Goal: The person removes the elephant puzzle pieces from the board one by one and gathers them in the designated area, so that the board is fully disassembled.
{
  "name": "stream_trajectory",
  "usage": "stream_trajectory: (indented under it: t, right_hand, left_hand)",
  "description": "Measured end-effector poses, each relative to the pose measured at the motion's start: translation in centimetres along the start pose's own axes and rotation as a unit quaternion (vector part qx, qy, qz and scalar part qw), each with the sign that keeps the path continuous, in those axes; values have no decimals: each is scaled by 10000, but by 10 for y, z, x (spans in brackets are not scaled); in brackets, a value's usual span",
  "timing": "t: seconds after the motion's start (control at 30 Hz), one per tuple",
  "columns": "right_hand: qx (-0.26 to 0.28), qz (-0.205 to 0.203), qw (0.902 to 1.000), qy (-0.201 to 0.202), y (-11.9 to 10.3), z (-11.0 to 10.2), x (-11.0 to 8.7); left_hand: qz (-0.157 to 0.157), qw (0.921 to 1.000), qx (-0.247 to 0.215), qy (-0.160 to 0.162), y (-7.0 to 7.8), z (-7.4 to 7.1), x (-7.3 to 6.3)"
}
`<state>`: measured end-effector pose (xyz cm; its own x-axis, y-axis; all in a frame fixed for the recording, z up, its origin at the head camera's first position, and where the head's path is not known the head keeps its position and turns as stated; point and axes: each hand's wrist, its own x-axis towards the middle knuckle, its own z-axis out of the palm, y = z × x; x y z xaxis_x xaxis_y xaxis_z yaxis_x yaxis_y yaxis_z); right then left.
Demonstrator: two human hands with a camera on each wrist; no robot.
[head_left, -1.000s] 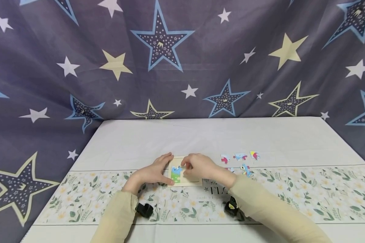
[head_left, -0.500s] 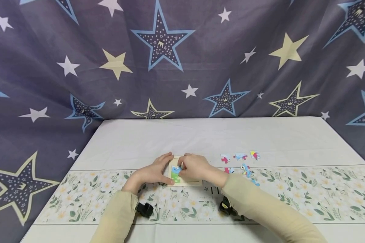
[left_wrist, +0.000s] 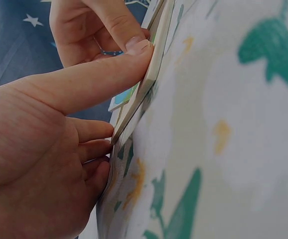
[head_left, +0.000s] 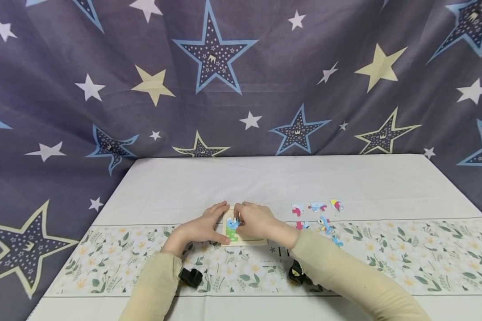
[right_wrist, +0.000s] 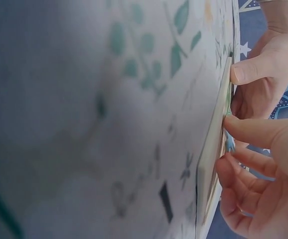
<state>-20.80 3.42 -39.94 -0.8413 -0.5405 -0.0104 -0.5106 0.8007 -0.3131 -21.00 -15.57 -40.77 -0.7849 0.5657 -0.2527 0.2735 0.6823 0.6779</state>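
My left hand holds the left side of a wooden puzzle tray, thumb at the near corner and fingers toward the far one. In the left wrist view the thumb presses on the tray's pale rim. Green and blue puzzle pieces lie in the left part of the tray. Over them my right hand is bent down, pinching a small blue puzzle piece between thumb and fingers. That piece is mostly covered by the fingers in the head view. The right hand hides much of the tray's middle and right side.
Several loose puzzle pieces lie right of the tray, among them a pink-and-white one, a yellow-and-red one and a blue one. A white tablecloth with a floral band covers the table. A star-patterned curtain hangs behind.
My right hand has moved left from the middle of the tray onto its left part. More of the loose pieces show beside the forearm. The left hand has stayed in place.
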Motion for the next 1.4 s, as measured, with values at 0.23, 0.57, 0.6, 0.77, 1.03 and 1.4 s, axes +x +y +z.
stream_trajectory:
  t: [0.23,0.57,0.6,0.77,1.03,1.4]
  right_hand:
    - [217,-89,9997,107,0,0,1]
    - [624,-177,9975,288,-1,-3,-1]
    - [644,-194,9973,298,-1,-3,-1]
    - [746,-242,9965,276,-1,-5,-4]
    - [871,-250,9952,378,4,-16,-9]
    - [929,-97,9946,461,20,-28,-22]
  left_hand:
    - [39,10000,-29,10,-2,1,0]
    - [66,10000,-17,1,1,-1,-1]
    - [65,10000,-24,0,1,-1,-2]
    - [59,10000,-37,-3,2,-1,-2]
    - [21,10000,-68,12,0,-1,0]
    - [2,10000,-20,19,1,0,0]
